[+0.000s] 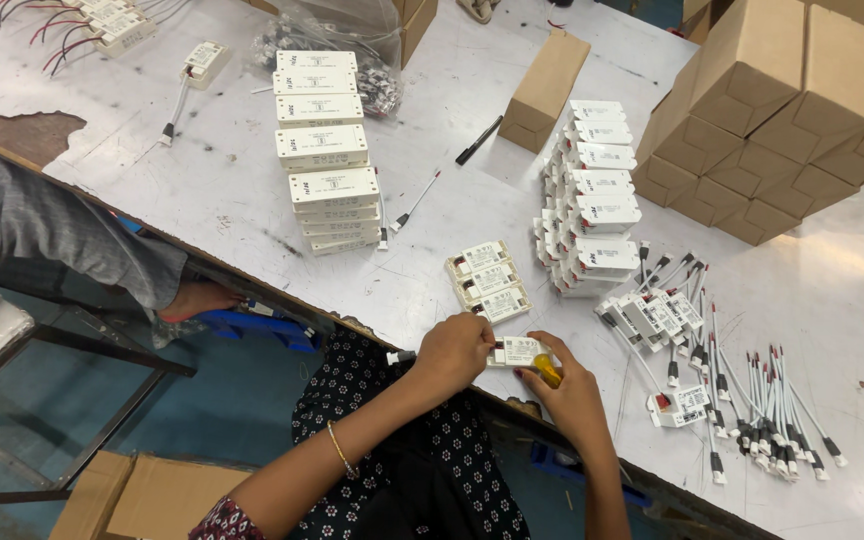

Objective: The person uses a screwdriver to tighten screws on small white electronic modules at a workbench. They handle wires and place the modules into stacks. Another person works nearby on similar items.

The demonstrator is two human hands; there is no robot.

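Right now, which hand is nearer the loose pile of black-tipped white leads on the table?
Right. The right hand works just left of the leads; the left hand is farther left, holding the small white module.

I count two hands [512, 365] on one small white box [518, 351], three more such boxes [488, 282] just above, one black pen [479, 140], and one lone cardboard carton [544, 90] near top centre.
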